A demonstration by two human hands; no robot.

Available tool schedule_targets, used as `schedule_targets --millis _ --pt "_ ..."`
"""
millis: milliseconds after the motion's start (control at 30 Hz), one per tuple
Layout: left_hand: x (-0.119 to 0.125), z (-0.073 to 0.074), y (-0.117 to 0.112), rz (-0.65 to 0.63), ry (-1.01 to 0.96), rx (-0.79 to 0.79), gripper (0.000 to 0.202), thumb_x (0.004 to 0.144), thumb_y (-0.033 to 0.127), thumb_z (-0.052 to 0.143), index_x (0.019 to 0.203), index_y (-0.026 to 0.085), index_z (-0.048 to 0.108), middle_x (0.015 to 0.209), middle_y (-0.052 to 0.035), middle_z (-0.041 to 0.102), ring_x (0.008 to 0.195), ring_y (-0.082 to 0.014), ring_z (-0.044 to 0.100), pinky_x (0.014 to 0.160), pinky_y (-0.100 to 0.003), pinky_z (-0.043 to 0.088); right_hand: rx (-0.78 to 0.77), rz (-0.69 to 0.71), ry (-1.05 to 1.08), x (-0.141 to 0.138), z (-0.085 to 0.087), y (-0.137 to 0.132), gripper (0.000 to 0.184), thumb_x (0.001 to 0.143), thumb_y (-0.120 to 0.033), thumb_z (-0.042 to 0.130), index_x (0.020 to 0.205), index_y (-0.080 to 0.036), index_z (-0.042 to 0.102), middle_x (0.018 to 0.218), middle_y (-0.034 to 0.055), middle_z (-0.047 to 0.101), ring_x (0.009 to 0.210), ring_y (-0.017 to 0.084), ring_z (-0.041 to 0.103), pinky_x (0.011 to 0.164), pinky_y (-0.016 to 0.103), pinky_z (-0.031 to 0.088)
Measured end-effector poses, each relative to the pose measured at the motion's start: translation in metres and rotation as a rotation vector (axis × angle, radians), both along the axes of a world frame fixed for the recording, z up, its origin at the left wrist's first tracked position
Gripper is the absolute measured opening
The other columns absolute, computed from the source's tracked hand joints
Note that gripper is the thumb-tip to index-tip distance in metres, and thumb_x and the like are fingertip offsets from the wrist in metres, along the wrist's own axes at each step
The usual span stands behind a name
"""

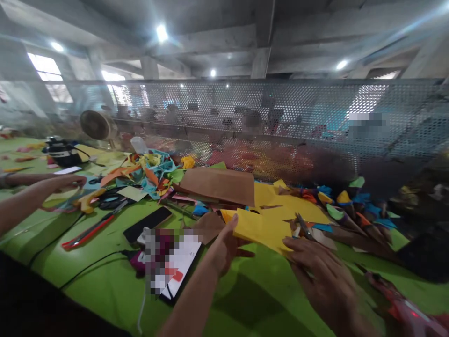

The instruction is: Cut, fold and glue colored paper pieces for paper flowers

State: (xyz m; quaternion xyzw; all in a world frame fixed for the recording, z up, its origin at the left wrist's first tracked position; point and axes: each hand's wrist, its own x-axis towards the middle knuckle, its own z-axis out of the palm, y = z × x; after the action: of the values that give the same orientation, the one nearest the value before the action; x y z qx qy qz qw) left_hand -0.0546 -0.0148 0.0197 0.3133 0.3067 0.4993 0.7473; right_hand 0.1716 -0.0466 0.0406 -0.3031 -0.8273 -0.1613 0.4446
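My left hand [226,245] grips the left end of a folded piece of yellow paper [263,230], thumb on top and fingers beneath. At the paper's right edge is my right hand [321,274], its fingertips closed on the corner. The paper is held just above the green table [252,299]. Directly behind my right hand lie scissors [303,227], partly hidden. A larger yellow sheet [294,206] and a brown paper piece [219,185] lie beyond the held paper. To the right of my right hand is a pink glue gun [403,299] with a red light.
Phones [147,223], cables and a red cutter [94,229] lie to the left. Another person's hand [66,183] works at far left, near a yellow-handled tool [89,201]. Colourful paper scraps [154,168] are heaped behind. A perforated metal screen [224,117] borders the table; paper cones [358,217] lie right.
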Motion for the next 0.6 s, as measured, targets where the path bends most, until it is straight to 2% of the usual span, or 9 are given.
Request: schedule_targets --millis 67,133,200,233,300,333,433,500,600 --pt "-0.001 0.004 -0.001 -0.051 -0.096 -0.044 0.052 0.085 0.050 0.063 0.123 0.015 0.060 0.124 -0.0166 0.066 0.106 -0.0304 0.066 0.071 -0.035 0.057 -0.024 0.044 -0.089 0.000 -0.001 0.001 0.014 0.086 -0.008 0.062 0.092 -0.020 0.063 0.106 0.0078 0.076 0.101 0.020 0.070 0.097 0.034 0.051" --pt "-0.001 0.008 -0.002 -0.003 -0.119 -0.056 0.045 0.079 0.031 0.070 0.121 0.016 0.060 0.116 -0.0132 0.070 0.099 -0.0262 0.069 0.074 -0.032 0.057 -0.064 0.087 -0.138 -0.001 -0.002 0.000 0.013 0.086 -0.010 0.062 0.094 -0.021 0.063 0.107 0.0064 0.076 0.102 0.020 0.070 0.100 0.036 0.049" --pt "0.001 0.010 -0.002 0.039 -0.108 -0.042 0.054 0.069 0.013 0.069 0.122 0.018 0.059 0.110 -0.0093 0.072 0.093 -0.0231 0.070 0.075 -0.029 0.056 -0.160 0.142 -0.168 -0.001 -0.002 -0.002 0.012 0.087 -0.024 0.067 0.098 -0.023 0.063 0.107 0.0057 0.076 0.100 0.021 0.071 0.098 0.037 0.050" --pt "0.002 0.010 -0.002 0.038 -0.104 -0.032 0.060 0.063 0.008 0.066 0.122 0.019 0.059 0.108 -0.0079 0.073 0.091 -0.0222 0.071 0.075 -0.028 0.055 -0.222 0.174 -0.167 0.000 -0.002 -0.004 0.018 0.087 -0.034 0.066 0.102 -0.024 0.064 0.107 0.0057 0.076 0.100 0.022 0.071 0.096 0.037 0.052" --pt "0.004 0.009 -0.002 0.000 -0.104 -0.001 0.066 0.057 0.005 0.060 0.122 0.020 0.059 0.106 -0.0063 0.073 0.088 -0.0220 0.071 0.075 -0.028 0.055 -0.371 0.199 -0.126 0.003 0.000 -0.007 0.030 0.089 -0.047 0.060 0.111 -0.027 0.064 0.107 0.0055 0.075 0.099 0.024 0.070 0.088 0.036 0.055" --pt "0.004 0.008 -0.002 -0.018 -0.098 0.018 0.067 0.056 0.005 0.058 0.122 0.020 0.059 0.105 -0.0058 0.073 0.088 -0.0222 0.071 0.076 -0.029 0.056 -0.436 0.171 -0.080 0.005 0.001 -0.007 0.030 0.091 -0.048 0.056 0.112 -0.028 0.065 0.107 0.0050 0.074 0.099 0.024 0.070 0.085 0.035 0.056" --pt "0.005 0.005 -0.001 -0.034 -0.055 0.053 0.070 0.055 0.005 0.056 0.123 0.021 0.059 0.108 -0.0055 0.073 0.090 -0.0228 0.071 0.078 -0.031 0.055 -0.517 -0.067 0.113 0.010 0.003 -0.002 0.025 0.089 -0.041 0.060 0.110 -0.030 0.066 0.108 0.0056 0.071 0.104 0.027 0.066 0.087 0.037 0.054" --pt "0.006 0.004 -0.001 -0.037 -0.028 0.058 0.071 0.056 0.005 0.057 0.125 0.021 0.058 0.110 -0.0063 0.072 0.093 -0.0235 0.070 0.079 -0.031 0.055 -0.533 -0.181 0.205 0.011 0.003 0.005 0.035 0.083 -0.040 0.067 0.117 -0.030 0.065 0.119 0.0070 0.067 0.115 0.030 0.059 0.097 0.043 0.048" --pt "0.007 0.005 -0.001 -0.082 0.010 0.063 0.070 0.059 0.007 0.064 0.128 0.021 0.056 0.113 -0.0087 0.071 0.094 -0.0249 0.070 0.078 -0.032 0.055 -0.782 -0.144 0.333 0.011 -0.002 0.014 0.044 0.079 -0.043 0.071 0.120 -0.028 0.065 0.122 0.0065 0.068 0.114 0.031 0.060 0.098 0.045 0.047"
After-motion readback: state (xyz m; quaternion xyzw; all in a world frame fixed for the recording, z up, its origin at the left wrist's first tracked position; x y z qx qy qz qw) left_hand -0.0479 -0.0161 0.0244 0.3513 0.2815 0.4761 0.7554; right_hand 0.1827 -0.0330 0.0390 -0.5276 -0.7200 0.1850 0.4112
